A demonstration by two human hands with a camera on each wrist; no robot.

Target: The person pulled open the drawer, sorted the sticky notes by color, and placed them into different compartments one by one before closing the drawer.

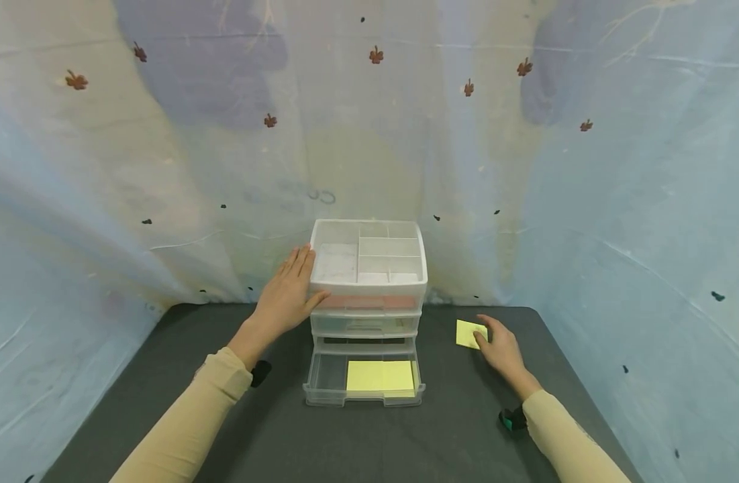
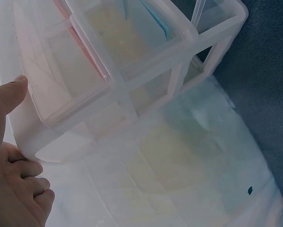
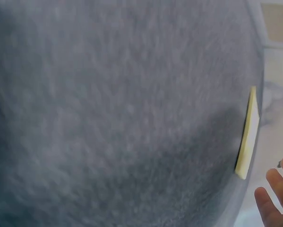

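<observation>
A white plastic drawer unit (image 1: pixel 335 263) with a divided top tray stands in the middle of the dark table. My left hand (image 1: pixel 282 297) rests on its upper left side with the fingers extended, the thumb lying by the front. The left wrist view has the thumb against the drawer unit (image 2: pixel 91 118) too. At the bottom, the clear drawer (image 1: pixel 329 373) is pulled out, holding yellow sticky notes (image 1: pixel 380 377) side by side. To the right, my right hand (image 1: pixel 503 350) is beside a yellow sticky note pad (image 1: pixel 467 334). In the right wrist view, spread fingers (image 3: pixel 273 182) appear apart from this pad (image 3: pixel 248 137).
Pink contents (image 1: pixel 369 302) show through the closed top drawer, above another closed drawer (image 1: pixel 366 326). A patterned cloth (image 1: pixel 369 147) hangs behind the table and along both sides. The dark tabletop (image 1: pixel 369 443) extends in front of the unit.
</observation>
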